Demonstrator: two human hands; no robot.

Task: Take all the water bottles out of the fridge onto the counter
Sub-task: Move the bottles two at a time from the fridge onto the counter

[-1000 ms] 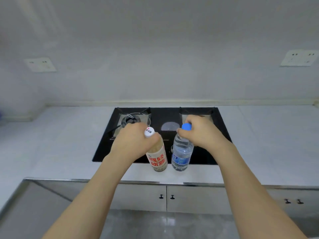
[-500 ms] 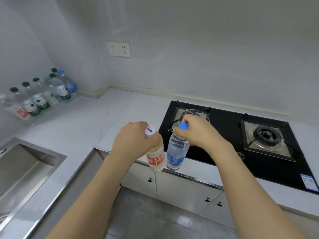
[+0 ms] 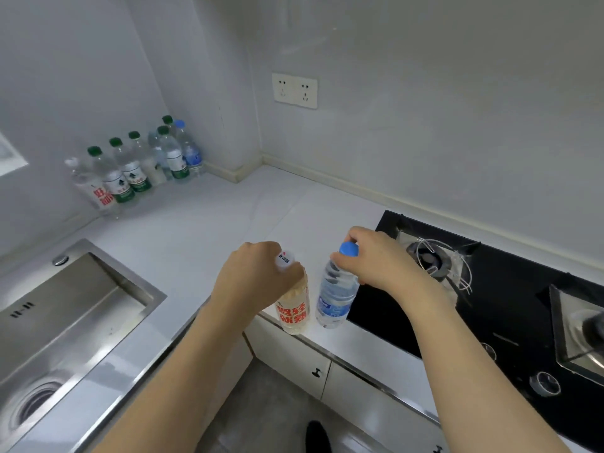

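Observation:
My left hand [image 3: 251,282] grips the neck of a white-capped bottle with a red-lettered label [image 3: 293,310]. My right hand [image 3: 376,259] grips the neck of a clear blue-capped water bottle [image 3: 335,297]. Both bottles hang upright, side by side, just above the front edge of the white counter [image 3: 202,230], left of the stove. Several water bottles [image 3: 137,165] with green, white and blue caps stand in a row against the wall at the counter's far left corner. The fridge is out of view.
A steel sink [image 3: 65,325] is set into the counter at the lower left. A black gas stove [image 3: 490,289] with two burners lies on the right. A wall socket [image 3: 294,90] sits above the counter. White cabinet doors [image 3: 307,364] run below the edge.
The view has swung left from the stove toward the corner. Both hands carry their bottles leftward along the counter's front edge, and the row of bottles and the sink have come into view.

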